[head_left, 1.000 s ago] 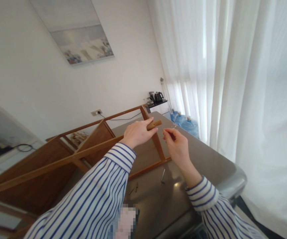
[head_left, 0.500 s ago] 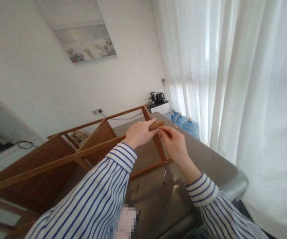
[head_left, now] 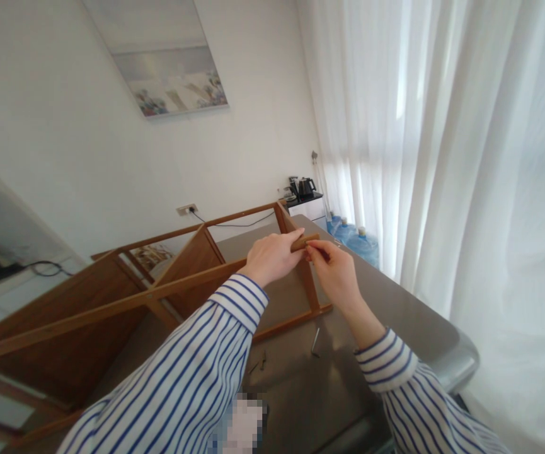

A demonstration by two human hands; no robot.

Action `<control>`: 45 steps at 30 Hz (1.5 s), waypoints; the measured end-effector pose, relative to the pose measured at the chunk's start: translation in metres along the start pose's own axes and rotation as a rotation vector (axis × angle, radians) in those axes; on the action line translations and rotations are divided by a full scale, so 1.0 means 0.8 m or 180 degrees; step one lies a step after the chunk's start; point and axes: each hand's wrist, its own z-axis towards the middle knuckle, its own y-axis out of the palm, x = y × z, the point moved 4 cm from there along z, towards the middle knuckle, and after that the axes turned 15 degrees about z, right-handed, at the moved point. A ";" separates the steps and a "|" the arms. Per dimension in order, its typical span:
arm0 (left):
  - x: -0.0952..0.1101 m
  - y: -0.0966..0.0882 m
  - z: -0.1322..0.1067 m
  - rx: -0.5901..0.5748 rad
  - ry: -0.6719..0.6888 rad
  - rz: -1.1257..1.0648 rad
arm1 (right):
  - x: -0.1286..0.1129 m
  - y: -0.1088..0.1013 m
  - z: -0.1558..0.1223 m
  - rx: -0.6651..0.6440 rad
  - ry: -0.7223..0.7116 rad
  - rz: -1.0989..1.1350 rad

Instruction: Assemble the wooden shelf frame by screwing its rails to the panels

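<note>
A wooden shelf frame lies on its side, reaching from the lower left to the middle of the view. My left hand is wrapped around the end of its upper rail, thumb and fingers closed on the wood. Beside it, my right hand pinches a small metal screw against the rail's end; the fingertips mostly hide the screw. Below my hands, an L-shaped hex key rests on the table, with a few loose screws to its left.
The grey-brown table has a rounded corner at right. A phone-like object, blurred out, lies at the near edge. Blue water bottles stand by the white curtain. A black kettle sits on a cabinet behind.
The view has shifted slightly, so things appear a little farther right. My right fingertips now cover more of the screw at the rail's end. My left hand keeps its hold.
</note>
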 end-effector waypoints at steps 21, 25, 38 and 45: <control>-0.010 0.009 0.009 -0.0103 0.0369 -0.0460 | -0.007 0.000 0.009 0.0010 0.0014 -0.0265; -0.010 0.008 0.007 -0.0140 0.0323 -0.0408 | -0.007 0.001 0.009 0.0015 0.0043 -0.0260; -0.007 0.005 0.002 -0.0009 0.0342 -0.0082 | -0.001 -0.006 0.000 -0.0069 -0.0038 -0.0366; -0.006 0.005 0.002 -0.0023 0.0338 -0.0151 | 0.010 -0.037 -0.065 -0.0728 0.0317 -0.1551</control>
